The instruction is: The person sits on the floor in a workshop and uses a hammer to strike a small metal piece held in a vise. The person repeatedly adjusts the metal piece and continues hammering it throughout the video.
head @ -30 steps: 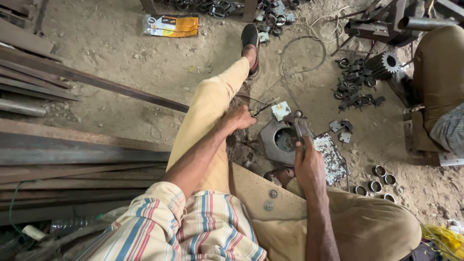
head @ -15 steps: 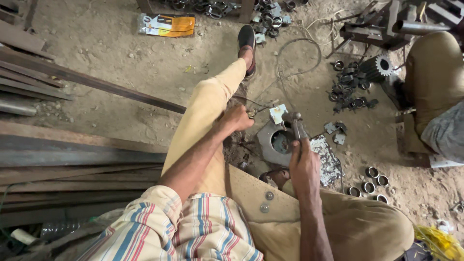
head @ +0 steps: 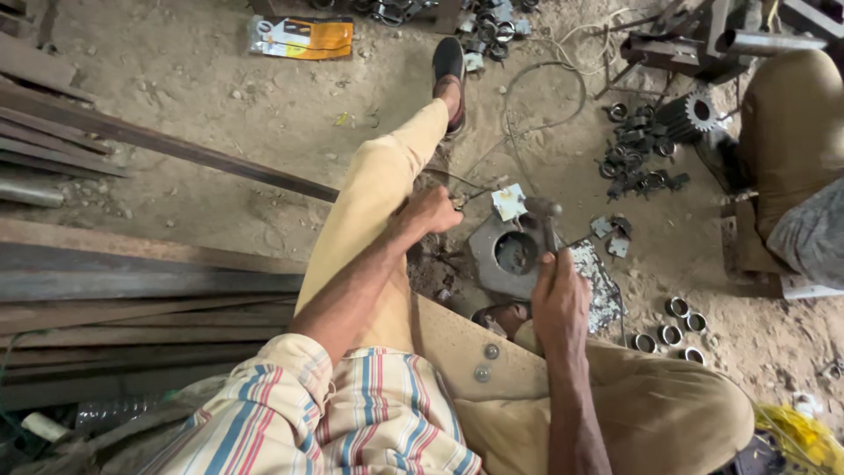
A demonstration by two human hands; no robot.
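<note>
Steel throughout: my right hand (head: 559, 299) grips the hammer (head: 545, 220) low on its handle, my left hand (head: 432, 211) pinches a small square plate (head: 509, 201), thin, stiff and sharp-edged, on the heavy holed block (head: 510, 255).

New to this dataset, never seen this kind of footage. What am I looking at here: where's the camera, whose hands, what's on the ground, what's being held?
There is no machine: a person sits on a dirt floor and works with bare hands. The one picture comes from a camera on that person's head, looking down, so the striped sleeve and tan trousers are their own.

The right hand grips a hammer, whose head is above a small square metal piece. The left hand holds thin pliers or tongs that reach to that piece; I cannot tell more. Below lies a grey metal plate with a round hole.

Around: long steel bars on the left, metal rings and a gear on the right. Another person's leg shows at the right edge.
</note>
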